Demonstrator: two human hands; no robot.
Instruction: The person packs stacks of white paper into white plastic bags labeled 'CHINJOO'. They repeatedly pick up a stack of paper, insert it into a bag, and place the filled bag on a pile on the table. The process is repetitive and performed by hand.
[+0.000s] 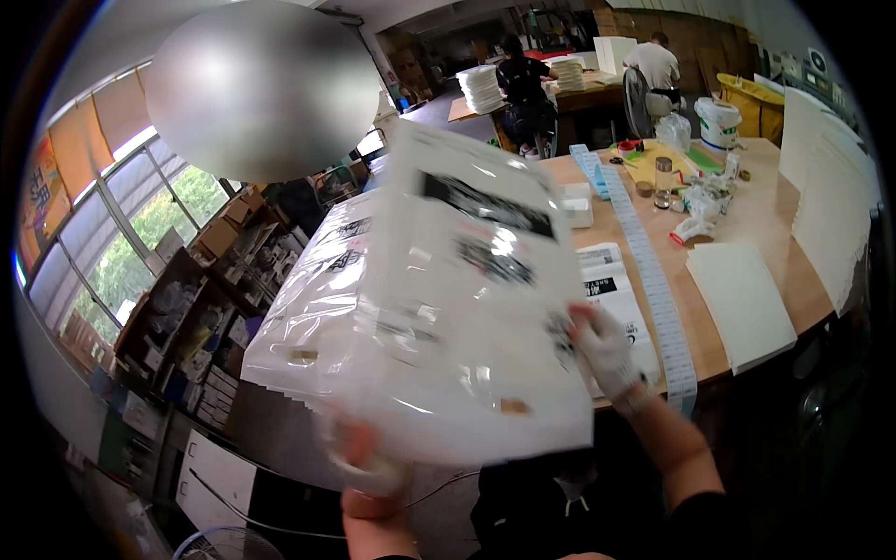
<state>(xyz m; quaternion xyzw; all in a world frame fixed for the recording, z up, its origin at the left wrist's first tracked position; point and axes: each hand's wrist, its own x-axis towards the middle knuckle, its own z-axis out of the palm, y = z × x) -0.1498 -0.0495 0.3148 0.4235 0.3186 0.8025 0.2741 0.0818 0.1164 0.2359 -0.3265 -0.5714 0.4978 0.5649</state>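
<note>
A large glossy plastic bag (448, 327), white with black print, is held up tilted in front of me between both hands. My left hand (369, 457), in a white glove with orange fingertips, closes on its lower left edge, partly blurred. At its right edge, my right hand (607, 355), gloved the same way, pinches the plastic. Behind and left of it lies a stack of similar printed bags (303, 317). To the right, another printed sheet or bag (607, 280) rests flat on the wooden table (765, 210), partly covered by my right hand.
A long strip of pale blue labels (653, 308) runs down the table beside white card sheets (747, 308). Farther back are tape rolls, scissors (617, 161), a loose glove (693, 229) and a white bucket (717, 123). Two people sit at a far table. Shelves (187, 327) line the left.
</note>
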